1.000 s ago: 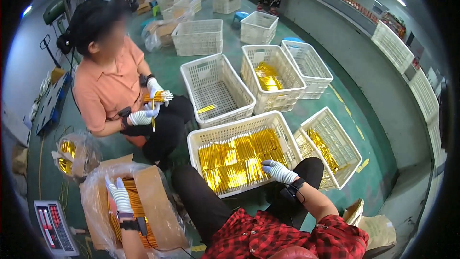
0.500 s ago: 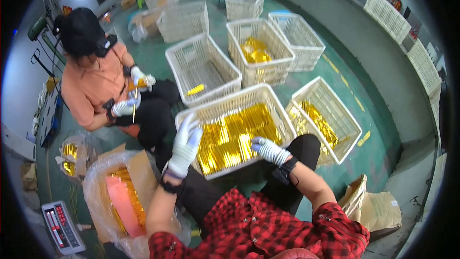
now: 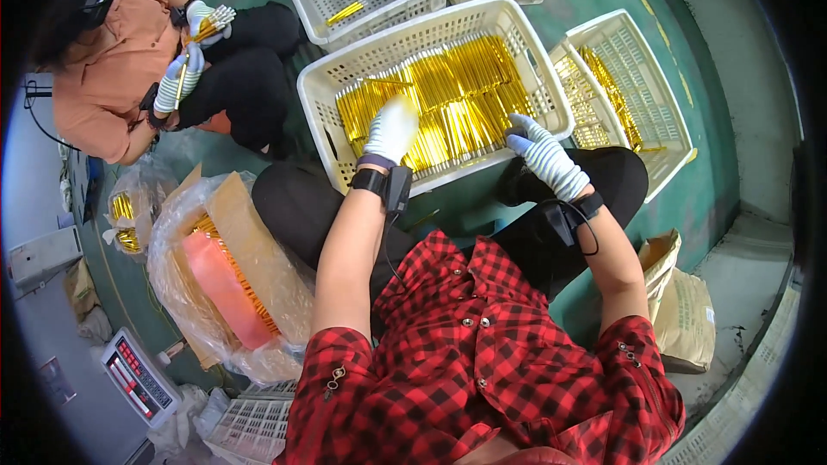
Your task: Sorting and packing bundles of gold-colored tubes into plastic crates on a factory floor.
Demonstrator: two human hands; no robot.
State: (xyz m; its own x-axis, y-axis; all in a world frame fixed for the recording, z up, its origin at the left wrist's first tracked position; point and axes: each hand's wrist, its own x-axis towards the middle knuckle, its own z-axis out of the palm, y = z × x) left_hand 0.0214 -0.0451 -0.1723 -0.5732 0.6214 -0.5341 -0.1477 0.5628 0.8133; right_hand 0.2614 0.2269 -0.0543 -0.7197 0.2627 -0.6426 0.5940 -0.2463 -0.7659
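A white slatted plastic crate (image 3: 317,133) stands in front of my knees. Rows of thin gold-wrapped sticks (image 3: 461,77) with pale ends fill it. My left hand (image 3: 393,131), in a striped white glove, is over the near left part of the sticks; motion smears its fingers, so its grip is hidden. At the near right corner, my right hand (image 3: 550,159), gloved alike, reaches over the crate's rim to the ends of the sticks. Its fingers are apart, and I see nothing held in them.
A co-worker (image 3: 121,60) on the left holds gold sticks. More white crates stand behind and at right (image 3: 668,103). Left of me are a plastic-lined carton (image 3: 276,258) with gold pieces and a pink sheet, and a digital scale (image 3: 142,379). A paper sack (image 3: 685,319) sits at right.
My view has tilted down and shifted. My left hand has moved from the crate's left rim onto the sticks. My right hand has shifted from over the sticks to the near right rim.
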